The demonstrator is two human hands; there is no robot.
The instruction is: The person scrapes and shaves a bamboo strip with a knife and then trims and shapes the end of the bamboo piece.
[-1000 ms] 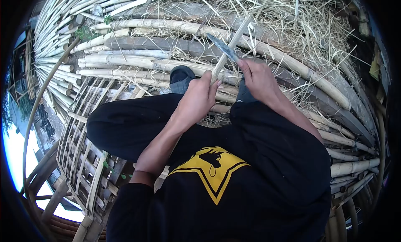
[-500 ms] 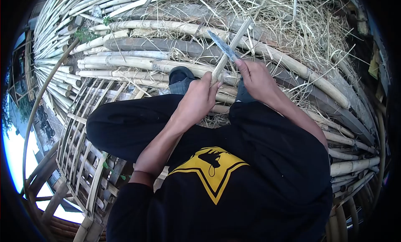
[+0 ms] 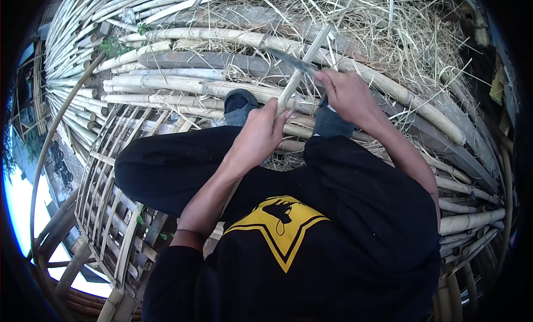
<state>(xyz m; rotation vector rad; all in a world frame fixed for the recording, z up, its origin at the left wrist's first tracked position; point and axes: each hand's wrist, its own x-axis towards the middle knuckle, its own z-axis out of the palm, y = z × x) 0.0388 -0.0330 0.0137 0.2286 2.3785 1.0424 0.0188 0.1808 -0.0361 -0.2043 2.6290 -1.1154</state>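
A pale bamboo strip [image 3: 303, 68] slants up and away from my left hand [image 3: 261, 129], whose fingers are closed round its near end. My right hand [image 3: 345, 95] grips the handle of a knife [image 3: 290, 59]; the handle is mostly hidden in the fist. The dark blade points to the upper left and crosses the strip about midway along its visible length. Below the hands are my crossed legs in black trousers, with a dark shoe [image 3: 237, 104] beyond the left hand.
Bamboo poles [image 3: 166, 83] lie in rows in front of me. Straw and shavings [image 3: 411, 50] are heaped at the upper right. A woven bamboo lattice [image 3: 108, 194] stands at the left, near a curved pole [image 3: 51, 134].
My right hand has moved slightly right and toward me, and the blade has tilted flatter across the strip. My left hand and the strip have shifted slightly left.
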